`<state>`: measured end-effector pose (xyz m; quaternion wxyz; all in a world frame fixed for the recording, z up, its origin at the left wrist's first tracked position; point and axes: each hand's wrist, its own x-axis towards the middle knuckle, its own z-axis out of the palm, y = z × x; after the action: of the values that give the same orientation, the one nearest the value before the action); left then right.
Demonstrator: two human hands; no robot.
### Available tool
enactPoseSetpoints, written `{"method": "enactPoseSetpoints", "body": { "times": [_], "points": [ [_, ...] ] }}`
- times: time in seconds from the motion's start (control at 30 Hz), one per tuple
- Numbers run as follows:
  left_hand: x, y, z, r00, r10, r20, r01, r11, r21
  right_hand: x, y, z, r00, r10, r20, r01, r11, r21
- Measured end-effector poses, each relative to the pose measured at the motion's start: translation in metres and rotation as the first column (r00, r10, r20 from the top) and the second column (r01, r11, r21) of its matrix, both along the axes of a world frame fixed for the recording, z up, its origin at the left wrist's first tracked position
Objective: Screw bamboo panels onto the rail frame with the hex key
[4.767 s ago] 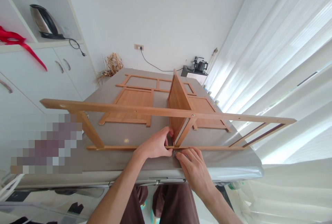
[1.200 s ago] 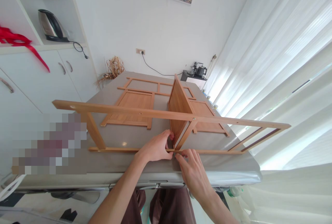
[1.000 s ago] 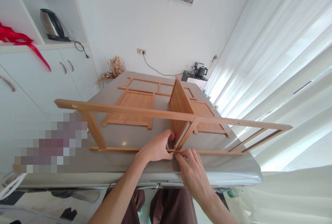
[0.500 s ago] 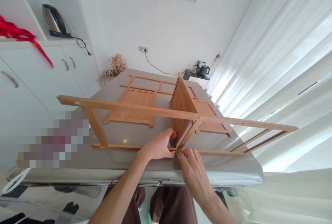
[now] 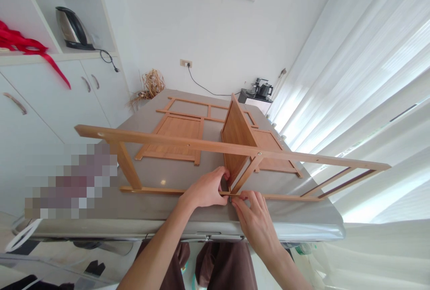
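Note:
A long wooden side frame (image 5: 201, 145) stands on its edge along the table's near side, its lower rail (image 5: 154, 190) resting on the tabletop. Behind it, an upright wooden panel (image 5: 237, 124) meets the frame at the middle crossbar (image 5: 247, 174). My left hand (image 5: 208, 187) is closed around the lower rail where the panel joins it, thumb in front and fingers behind. Just right of that joint, my right hand (image 5: 251, 207) pinches at the rail's outer face. A tiny metallic piece shows by its fingertips, too small to name.
Flat wooden panels (image 5: 179, 133) and another open frame (image 5: 190, 107) lie farther back on the grey table (image 5: 148, 171). A small stand at the back right holds a dark kettle (image 5: 265, 89). White curtains (image 5: 336, 70) hang along the right side.
My right hand's fingers have shifted slightly at the joint and their pose has changed a little. The left hand keeps its hold; the wooden parts stand as before.

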<state>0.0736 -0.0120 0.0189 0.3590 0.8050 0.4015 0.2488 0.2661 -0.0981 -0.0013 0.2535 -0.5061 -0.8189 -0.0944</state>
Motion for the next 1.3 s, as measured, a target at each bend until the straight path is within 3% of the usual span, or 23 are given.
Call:
{"method": "enactPoseSetpoints", "body": {
  "times": [0.17,0.73,1.3],
  "points": [
    [0.0008,-0.0003,-0.0002,1.0,0.008,-0.007,-0.008,1.0,-0.012,0.0035,-0.0012,-0.0034,1.0,0.006,0.012,-0.007,0.999,0.032],
    [0.0023,0.0002,0.0004,1.0,0.009,-0.021,-0.009,1.0,-0.016,0.0078,-0.0027,-0.0068,0.991,0.038,-0.125,-0.047,0.997,-0.066],
    [0.0029,0.0,-0.0007,0.999,0.019,-0.03,-0.019,1.0,-0.024,0.0017,-0.0047,-0.0066,0.999,0.012,-0.031,-0.013,1.0,-0.014]
  ]
}}
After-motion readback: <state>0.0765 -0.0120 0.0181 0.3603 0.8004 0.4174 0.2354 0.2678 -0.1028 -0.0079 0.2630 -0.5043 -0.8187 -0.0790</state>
